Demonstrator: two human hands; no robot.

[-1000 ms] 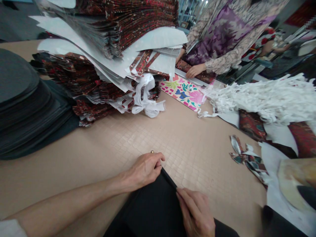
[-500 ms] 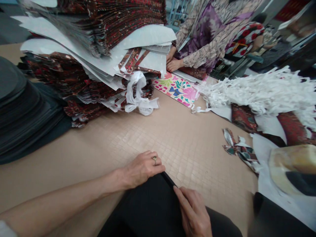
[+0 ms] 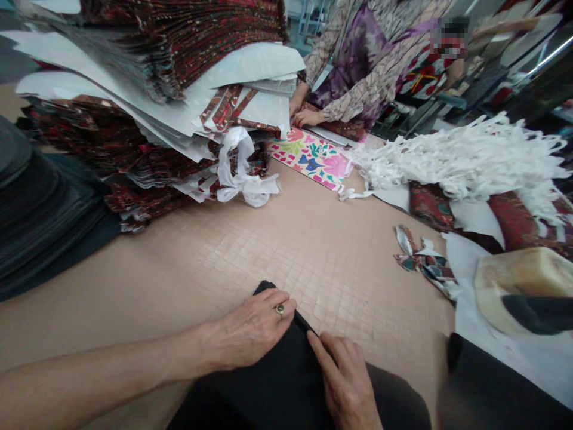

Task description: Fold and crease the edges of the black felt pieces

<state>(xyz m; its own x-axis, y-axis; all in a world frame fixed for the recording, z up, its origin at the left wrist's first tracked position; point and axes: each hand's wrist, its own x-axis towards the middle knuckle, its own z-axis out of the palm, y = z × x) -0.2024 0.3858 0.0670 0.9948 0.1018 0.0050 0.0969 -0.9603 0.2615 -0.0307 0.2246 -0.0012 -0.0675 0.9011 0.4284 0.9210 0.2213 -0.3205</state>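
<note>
A piece of black fabric [image 3: 286, 370] lies on the tan table surface at the near edge, with a narrow fold along its right side. My left hand [image 3: 257, 325], with a ring on one finger, is closed on that folded edge close to the far corner, which sticks out past the knuckles. Lower down the same edge, my right hand [image 3: 342, 373] pinches the fold between thumb and fingers. A short length of the fold shows between the two hands. My right fingertips are partly hidden.
Stacks of patterned fabric [image 3: 215, 54] and dark pieces [image 3: 40, 209] rise at left. A co-worker's hands [image 3: 307, 113] rest by a floral board [image 3: 313, 158]. White strips [image 3: 461, 155], scraps [image 3: 425, 260] and a tape roll [image 3: 505, 286] lie right.
My left hand has slid back from the far corner of the black fabric, so the corner now shows. My right hand keeps its hold. The whole view has shifted slightly.
</note>
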